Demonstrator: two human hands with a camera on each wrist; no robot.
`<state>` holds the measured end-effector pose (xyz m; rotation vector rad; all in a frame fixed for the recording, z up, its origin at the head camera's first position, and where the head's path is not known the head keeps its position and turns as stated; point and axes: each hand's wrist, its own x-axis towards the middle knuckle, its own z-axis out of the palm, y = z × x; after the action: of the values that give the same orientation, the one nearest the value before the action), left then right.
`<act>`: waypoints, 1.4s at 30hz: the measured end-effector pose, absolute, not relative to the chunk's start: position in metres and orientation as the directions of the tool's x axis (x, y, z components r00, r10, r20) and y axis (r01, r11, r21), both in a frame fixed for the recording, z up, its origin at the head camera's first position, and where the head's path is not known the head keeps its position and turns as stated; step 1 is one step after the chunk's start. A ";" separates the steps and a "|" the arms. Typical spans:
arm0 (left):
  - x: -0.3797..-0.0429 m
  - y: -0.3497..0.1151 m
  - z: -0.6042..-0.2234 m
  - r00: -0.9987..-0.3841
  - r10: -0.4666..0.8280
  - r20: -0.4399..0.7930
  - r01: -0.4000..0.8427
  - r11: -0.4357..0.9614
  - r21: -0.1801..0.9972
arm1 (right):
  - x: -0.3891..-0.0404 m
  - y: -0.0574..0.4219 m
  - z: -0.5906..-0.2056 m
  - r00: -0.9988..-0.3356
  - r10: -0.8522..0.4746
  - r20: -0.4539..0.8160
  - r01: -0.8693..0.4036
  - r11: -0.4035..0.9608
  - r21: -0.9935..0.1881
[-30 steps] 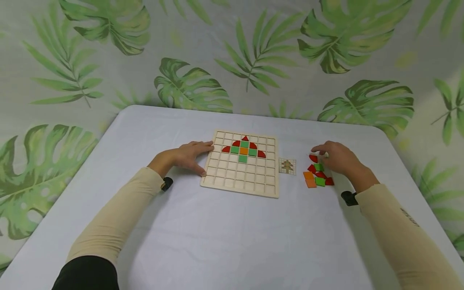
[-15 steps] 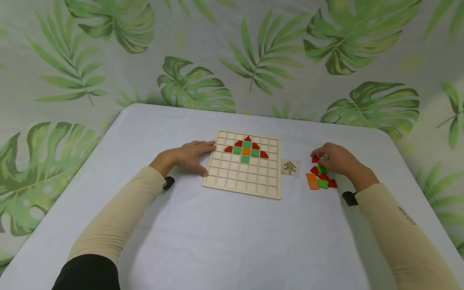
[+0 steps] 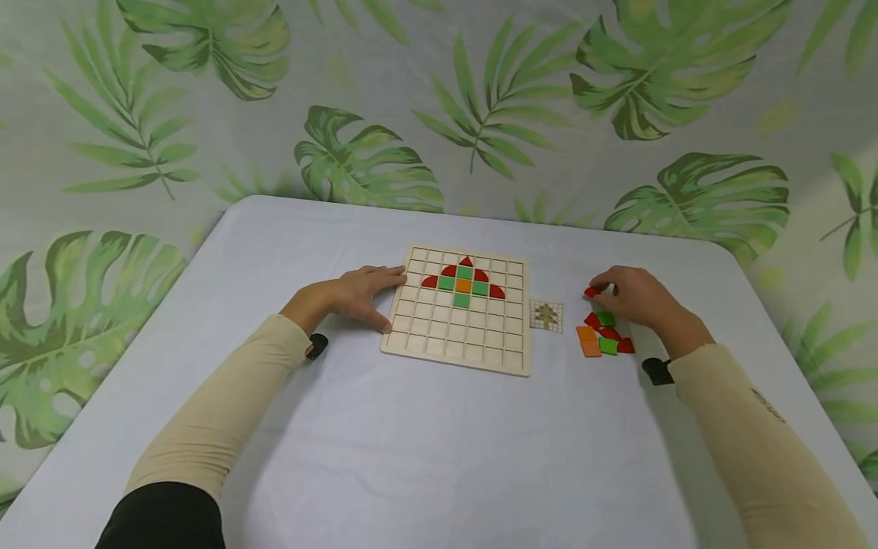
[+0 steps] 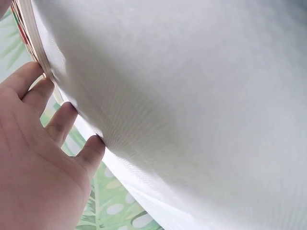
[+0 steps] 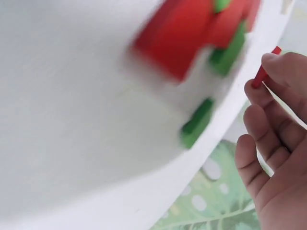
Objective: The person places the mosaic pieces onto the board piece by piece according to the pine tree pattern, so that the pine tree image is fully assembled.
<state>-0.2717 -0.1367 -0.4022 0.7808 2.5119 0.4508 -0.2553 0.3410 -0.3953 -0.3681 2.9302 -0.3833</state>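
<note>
My right hand [image 3: 627, 293] pinches a red tile [image 5: 261, 73] between thumb and index finger, just above the far end of a loose tile pile. In the right wrist view the tile is seen edge-on, with the other fingers loosely bent. My left hand [image 3: 358, 296] lies at the left edge of a wooden grid board [image 3: 439, 352], fingers spread and thumb near its lower left corner. In the left wrist view its fingertips [image 4: 65, 115] rest down along the board's side. Red, green and orange tiles, including an orange square [image 3: 463, 286], form a pointed pattern in the board's upper part.
A small pattern card [image 3: 546, 316] with a tree on a grid lies against the board's right side. Loose tiles lie farther right: orange ones [image 3: 588, 341], a green one [image 3: 607, 346] and several red ones. The white table [image 3: 439, 457] ends before a leaf-print cloth [image 3: 480, 114].
The right hand has taken the red tile at the far end of the pile and raised it slightly. The left hand stays at the board, whose tile pattern is unchanged.
</note>
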 end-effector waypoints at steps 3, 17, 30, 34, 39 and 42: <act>-0.272 -0.139 -0.402 -0.732 0.589 -0.343 0.437 0.792 0.427 | -0.259 0.329 -0.389 -0.952 -0.291 -0.091 -0.256 0.925 -0.280; -0.274 -0.142 -0.400 -0.739 0.582 -0.340 0.439 0.798 0.413 | -0.264 0.268 -0.376 -0.924 -0.377 -0.062 -0.348 0.898 -0.271; -0.274 -0.141 -0.397 -0.737 0.588 -0.334 0.445 0.793 0.416 | -0.265 0.188 -0.380 -0.855 -0.518 -0.036 -0.487 0.824 -0.288; -0.274 -0.140 -0.398 -0.739 0.586 -0.331 0.439 0.792 0.424 | -0.263 0.166 -0.382 -0.822 -0.569 -0.008 -0.545 0.792 -0.275; -0.272 -0.138 -0.402 -0.736 0.586 -0.340 0.432 0.793 0.430 | -0.260 0.142 -0.389 -0.775 -0.632 -0.006 -0.607 0.747 -0.270; -0.271 -0.138 -0.402 -0.736 0.585 -0.341 0.433 0.794 0.427 | -0.258 0.132 -0.393 -0.768 -0.640 -0.016 -0.614 0.744 -0.263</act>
<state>-0.2710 -0.1380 -0.4020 0.7613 2.5180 0.4439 -0.2584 0.1317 -0.3930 -1.0228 2.8350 -0.3706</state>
